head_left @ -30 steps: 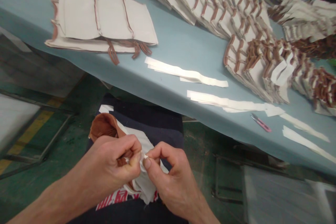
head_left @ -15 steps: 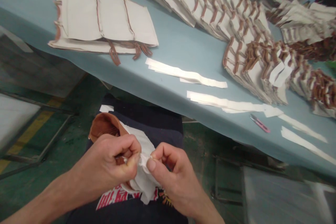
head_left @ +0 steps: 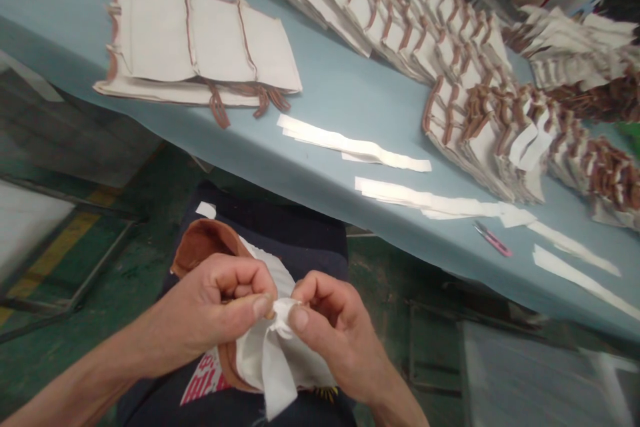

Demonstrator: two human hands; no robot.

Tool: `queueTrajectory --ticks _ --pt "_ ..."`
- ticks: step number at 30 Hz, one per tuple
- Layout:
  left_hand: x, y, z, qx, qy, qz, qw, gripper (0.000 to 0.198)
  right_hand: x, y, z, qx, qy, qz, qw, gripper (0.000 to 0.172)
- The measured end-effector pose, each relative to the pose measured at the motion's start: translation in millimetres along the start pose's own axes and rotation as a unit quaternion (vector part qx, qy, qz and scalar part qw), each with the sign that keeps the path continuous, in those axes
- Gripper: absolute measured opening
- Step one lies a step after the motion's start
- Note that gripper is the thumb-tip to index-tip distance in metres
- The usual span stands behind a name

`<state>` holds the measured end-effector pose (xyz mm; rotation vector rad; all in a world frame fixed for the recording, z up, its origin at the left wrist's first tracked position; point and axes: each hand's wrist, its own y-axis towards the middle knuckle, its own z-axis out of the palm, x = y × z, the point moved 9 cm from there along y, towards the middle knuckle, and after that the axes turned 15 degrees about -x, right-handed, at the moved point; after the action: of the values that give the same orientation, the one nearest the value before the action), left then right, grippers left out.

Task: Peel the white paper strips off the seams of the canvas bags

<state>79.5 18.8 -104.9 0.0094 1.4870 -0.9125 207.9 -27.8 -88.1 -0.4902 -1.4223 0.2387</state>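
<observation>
A cream fabric piece [head_left: 313,361] with a brown lining or trim [head_left: 203,240] lies rolled up across the lap. A white cloth strip [head_left: 277,377] is bunched into what looks like a knot or loop above it, one tail hanging down. My left hand [head_left: 227,300] pinches the strip between thumb and forefinger on one side. On the other side, the thumb and fingers of my right hand [head_left: 327,327] close on the same bunched part. The fingers partly hide how the strip runs round the fabric.
The blue-covered table [head_left: 325,203] slants across the view. On it lie white strips [head_left: 350,141], pink-handled thread snips [head_left: 493,240], a folded cream piece with brown seams [head_left: 160,33] and rows of stacked cream-and-brown pieces [head_left: 490,127]. A white scrap [head_left: 206,210] rests by the lap.
The strip's bunched part now shows more clearly between my fingers, and its tail hangs down in front. The fabric has turned slightly, showing more brown edge beneath my left hand.
</observation>
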Motion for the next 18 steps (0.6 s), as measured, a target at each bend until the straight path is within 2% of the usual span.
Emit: queueTrajectory --ticks 6,10,13,18 --pt "17.1 4.7 -4.8 0.030 -0.030 0.006 0.999 0.048 -5.1 2.8 4.6 0.026 -0.008 -0.001 1.000 0.037" --pt "20.6 6.5 -5.9 0.034 -0.045 0.006 0.998 0.050 -6.5 3.6 6.6 0.028 -0.007 -0.009 1.000 0.032" --pt "14.8 8.6 -7.4 0.009 -0.036 0.020 0.999 0.047 -5.0 5.1 3.5 0.005 -0.003 -0.026 1.000 0.027" --pt "-0.7 11.9 -10.2 -0.057 -0.025 0.050 0.997 0.045 12.1 11.0 -7.0 -0.073 -0.008 -0.102 0.992 0.023"
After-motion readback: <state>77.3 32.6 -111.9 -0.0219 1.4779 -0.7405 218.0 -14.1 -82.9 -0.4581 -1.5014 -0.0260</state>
